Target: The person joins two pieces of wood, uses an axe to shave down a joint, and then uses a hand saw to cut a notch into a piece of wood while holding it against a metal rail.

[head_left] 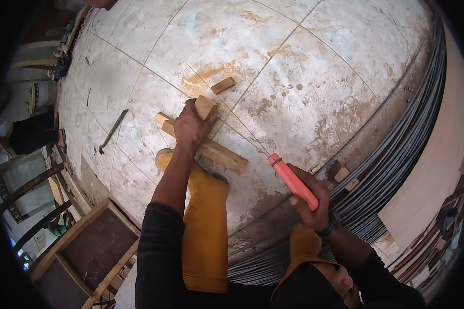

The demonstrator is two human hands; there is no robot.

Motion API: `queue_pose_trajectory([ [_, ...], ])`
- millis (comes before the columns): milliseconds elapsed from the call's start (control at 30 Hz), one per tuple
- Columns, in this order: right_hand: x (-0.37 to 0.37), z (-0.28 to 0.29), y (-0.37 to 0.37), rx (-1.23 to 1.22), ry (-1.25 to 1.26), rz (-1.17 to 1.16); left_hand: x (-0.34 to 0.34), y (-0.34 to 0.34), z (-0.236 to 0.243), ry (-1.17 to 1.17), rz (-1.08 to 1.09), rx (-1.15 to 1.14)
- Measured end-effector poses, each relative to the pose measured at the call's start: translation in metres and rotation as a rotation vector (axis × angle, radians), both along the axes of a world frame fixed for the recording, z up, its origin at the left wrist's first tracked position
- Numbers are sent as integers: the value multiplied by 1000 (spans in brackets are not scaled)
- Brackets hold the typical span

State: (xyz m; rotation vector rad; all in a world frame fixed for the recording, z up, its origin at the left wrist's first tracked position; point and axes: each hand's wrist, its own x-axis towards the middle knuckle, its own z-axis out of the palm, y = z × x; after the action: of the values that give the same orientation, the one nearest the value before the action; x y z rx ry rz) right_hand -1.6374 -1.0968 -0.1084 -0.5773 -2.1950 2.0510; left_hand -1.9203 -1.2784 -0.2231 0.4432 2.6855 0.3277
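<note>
My left hand (189,126) is closed around a short wooden block (206,107), pressing it down over a longer piece of wood (224,156) on the floor. In my right hand (314,198) is the red handle of a hacksaw (293,181). Its thin metal frame and blade run from the handle toward the held block, seen almost edge-on; whether the blade touches the wood I cannot tell. A small wood offcut (223,85) lies just beyond the block. My yellow boot (206,226) stands against the longer piece, close to my left hand.
A dark pry bar (113,131) lies on the stained tile floor (335,92) to the left. Long bundled metal rods (397,175) curve along the right, beside a pale board (428,180). A wooden frame (100,247) stands at lower left. Another person's dark-clothed leg (33,135) shows at far left.
</note>
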Motion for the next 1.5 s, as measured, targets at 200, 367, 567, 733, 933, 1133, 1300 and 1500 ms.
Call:
queue_pose_trajectory([
  [200, -2, 7, 23, -86, -91, 186, -5, -7, 4, -55, -14, -15],
  [367, -63, -50, 18, -130, -164, 182, -12, -9, 11, -70, 3, 30],
  [567, -56, -3, 13, 3, 112, 61, -19, -35, 32, 21, 214, 250],
  [733, -5, 5, 22, 41, -10, -93, -37, -46, 62, -419, 977, 955],
  [933, 17, 8, 6, 25, -36, -166, 12, -40, 47, -457, 1296, 819],
  [1133, 26, 6, 21, 5, -11, -120, 37, -28, 45, 94, 602, 33],
  [1300, 32, 6, 30, -79, -50, -108, 33, -51, 22, 457, -135, -89],
  [1500, 35, 2, 43, -51, -53, -82, -3, -50, 41, 307, -502, -182],
])
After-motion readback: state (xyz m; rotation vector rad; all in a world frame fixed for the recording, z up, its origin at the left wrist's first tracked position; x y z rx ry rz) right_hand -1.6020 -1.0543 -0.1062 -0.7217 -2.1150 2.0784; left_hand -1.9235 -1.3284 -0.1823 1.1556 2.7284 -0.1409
